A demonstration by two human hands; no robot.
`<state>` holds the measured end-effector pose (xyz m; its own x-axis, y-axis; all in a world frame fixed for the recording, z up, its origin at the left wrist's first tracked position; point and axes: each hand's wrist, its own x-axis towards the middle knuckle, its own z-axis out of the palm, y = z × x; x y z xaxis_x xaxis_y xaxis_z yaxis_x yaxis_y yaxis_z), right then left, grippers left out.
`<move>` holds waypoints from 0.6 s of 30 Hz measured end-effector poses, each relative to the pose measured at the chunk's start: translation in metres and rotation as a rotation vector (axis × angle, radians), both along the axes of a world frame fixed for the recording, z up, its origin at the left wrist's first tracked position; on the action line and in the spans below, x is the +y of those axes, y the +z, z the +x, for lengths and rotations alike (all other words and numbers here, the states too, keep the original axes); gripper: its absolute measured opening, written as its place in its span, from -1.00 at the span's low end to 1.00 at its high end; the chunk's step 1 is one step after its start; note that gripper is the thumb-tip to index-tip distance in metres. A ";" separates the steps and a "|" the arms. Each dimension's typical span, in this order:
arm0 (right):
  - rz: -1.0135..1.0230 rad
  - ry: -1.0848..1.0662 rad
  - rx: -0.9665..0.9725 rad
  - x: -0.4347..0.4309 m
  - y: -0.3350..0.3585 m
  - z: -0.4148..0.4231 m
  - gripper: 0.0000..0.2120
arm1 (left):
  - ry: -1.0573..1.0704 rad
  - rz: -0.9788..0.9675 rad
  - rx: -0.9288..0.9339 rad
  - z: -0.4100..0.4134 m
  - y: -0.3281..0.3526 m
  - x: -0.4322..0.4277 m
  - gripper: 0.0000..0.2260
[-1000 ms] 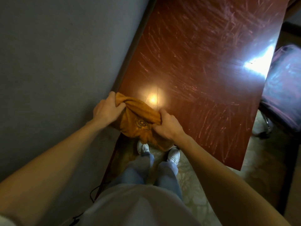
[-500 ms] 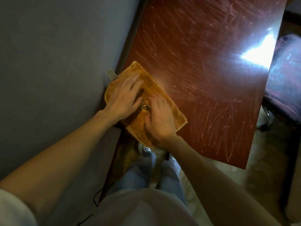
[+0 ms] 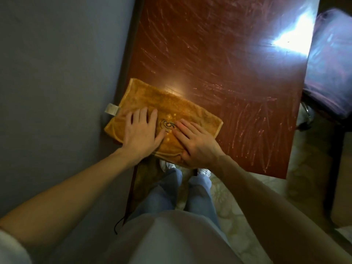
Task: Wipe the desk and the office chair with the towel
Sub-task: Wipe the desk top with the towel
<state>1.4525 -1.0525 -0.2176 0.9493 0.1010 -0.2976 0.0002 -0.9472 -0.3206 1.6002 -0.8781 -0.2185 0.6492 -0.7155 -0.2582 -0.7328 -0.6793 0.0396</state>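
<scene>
Both my palms lie flat on the towel point(image 3: 163, 109), which is spread out in one orange-brown layer over the near left corner of the desk point(image 3: 228, 63). My left hand point(image 3: 142, 133) presses down on the towel's left half with the fingers straight and a little fanned, holding nothing between them. My right hand point(image 3: 196, 143) rests just beside it on the near right part, fingers straight and angled toward the left, likewise gripping nothing; its heel sits at the desk's near edge, where the cloth folds slightly over the rim. Between my two hands shows a dark spiral emblem point(image 3: 167, 125) stitched into the cloth. The towel's left side reaches past the desk's edge to the grey wall point(image 3: 57, 73), and its small pale tag point(image 3: 111, 109) sticks out against that wall. The desktop is glossy reddish-brown wood, streaked with pale smear marks and catching a bright glare toward the far right. Beyond the desk's right edge stands the office chair point(image 3: 331, 63), blurred and purplish. Below the desk's near edge I see my jeans point(image 3: 165, 189) and pale shoes on a patterned floor point(image 3: 236, 223).
</scene>
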 end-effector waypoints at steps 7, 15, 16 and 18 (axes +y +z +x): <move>0.019 -0.480 -0.122 0.048 -0.017 0.051 -0.36 | -0.256 -0.065 -0.042 0.074 -0.021 -0.012 -0.36; -0.121 -0.512 -0.148 0.054 -0.052 0.020 -0.33 | -0.164 -0.120 -0.091 0.047 -0.053 0.002 -0.41; -0.121 -0.507 -0.154 0.051 -0.053 0.019 -0.33 | -0.164 -0.130 -0.091 0.047 -0.053 0.002 -0.41; -0.115 -0.497 -0.157 0.047 -0.052 0.016 -0.33 | -0.161 -0.136 -0.099 0.044 -0.053 0.001 -0.40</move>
<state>1.4681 -1.0050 -0.2701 0.9083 -0.3974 -0.1310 -0.4181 -0.8742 -0.2469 1.6440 -0.8766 -0.2718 0.5415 -0.8355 -0.0935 -0.8360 -0.5469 0.0456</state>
